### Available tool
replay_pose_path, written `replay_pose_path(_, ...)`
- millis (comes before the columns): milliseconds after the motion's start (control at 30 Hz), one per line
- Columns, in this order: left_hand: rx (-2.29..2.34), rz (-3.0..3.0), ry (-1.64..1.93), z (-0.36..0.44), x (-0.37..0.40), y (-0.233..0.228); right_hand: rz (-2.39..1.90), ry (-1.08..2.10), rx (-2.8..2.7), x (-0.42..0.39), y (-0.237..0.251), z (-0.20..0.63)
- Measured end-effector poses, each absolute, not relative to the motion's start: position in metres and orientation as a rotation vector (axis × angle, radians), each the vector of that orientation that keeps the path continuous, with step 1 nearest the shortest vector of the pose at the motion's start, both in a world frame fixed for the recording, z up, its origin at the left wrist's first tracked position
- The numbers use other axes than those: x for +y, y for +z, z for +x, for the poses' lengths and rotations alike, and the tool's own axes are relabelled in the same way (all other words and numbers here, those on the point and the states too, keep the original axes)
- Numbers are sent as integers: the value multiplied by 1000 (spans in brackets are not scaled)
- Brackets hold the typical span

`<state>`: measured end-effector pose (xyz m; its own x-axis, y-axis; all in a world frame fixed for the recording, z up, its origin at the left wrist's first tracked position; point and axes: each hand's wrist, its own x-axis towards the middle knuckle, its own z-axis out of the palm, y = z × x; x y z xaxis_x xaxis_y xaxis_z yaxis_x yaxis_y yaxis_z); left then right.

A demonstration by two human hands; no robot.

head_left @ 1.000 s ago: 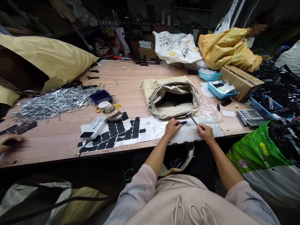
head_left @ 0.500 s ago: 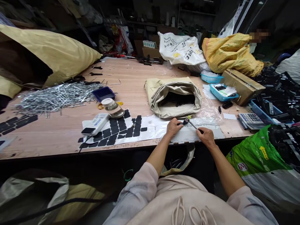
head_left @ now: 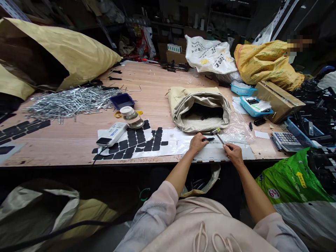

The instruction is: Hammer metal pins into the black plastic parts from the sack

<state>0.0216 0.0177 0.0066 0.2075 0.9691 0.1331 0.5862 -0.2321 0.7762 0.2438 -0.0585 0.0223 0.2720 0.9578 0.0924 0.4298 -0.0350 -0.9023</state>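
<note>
My left hand (head_left: 197, 142) is closed around a small black part (head_left: 209, 139), which sticks out to the right past the fingertips, low over the bench edge. In my right hand (head_left: 234, 154) is a small hammer (head_left: 221, 137) with a thin metal shaft and a yellowish head. The fingers wrap its handle, and the head is up and to the right of the black part, apart from it. Beneath both hands lies a pale flat board (head_left: 210, 153). Just behind them a beige sack (head_left: 201, 126) lies on its side, its mouth facing me, with dark pieces inside.
To the left are a heap of metal rods (head_left: 70, 101), a navy tray (head_left: 122, 101), a lidded jar (head_left: 132, 118), a white device (head_left: 112, 134) and black adhesive pads (head_left: 128, 142). On the right stand blue baskets (head_left: 256, 107), a calculator (head_left: 286, 140) and a green sack (head_left: 286, 175).
The hammer head has moved away from the black part, up and to the right. My left hand still grips the part. The whole view has shifted slightly.
</note>
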Motion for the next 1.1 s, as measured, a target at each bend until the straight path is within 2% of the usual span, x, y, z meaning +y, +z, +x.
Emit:
replay_pose_path(100, 1378, 1913, 925, 19, 19, 5, -1549, 928, -1017, -54, 25, 248)
replay_pose_path(200, 1218, 1968, 1050, 13, 6, 8, -1493, 984, -886, -50, 27, 250)
replay_pose_path(333, 936, 2153, 1135, -1, -50, 8, -1479, 1024, -916, -48, 26, 250)
replay_pose_path(433, 853, 2296, 984, -14, -104, -5, -1471, 1032, -939, -49, 23, 250)
replay_pose_path(633, 1317, 2177, 401, -26, -147, -25, -1469, 1028, -954, -49, 19, 251)
replay_pose_path(733, 1122, 2092, 420, -17, -123, -2, -1474, 1026, -980, -49, 17, 251)
replay_pose_path(833, 1045, 2046, 710, -2, -65, 35, -1480, 1019, -1000, -49, 16, 250)
replay_pose_path(967, 1613, 1924, 1017, 9, 43, 66, -1498, 1011, -997, -49, 17, 249)
replay_pose_path(1100, 2134, 1801, 826, 4, 127, 58, -1510, 1014, -961, -49, 18, 247)
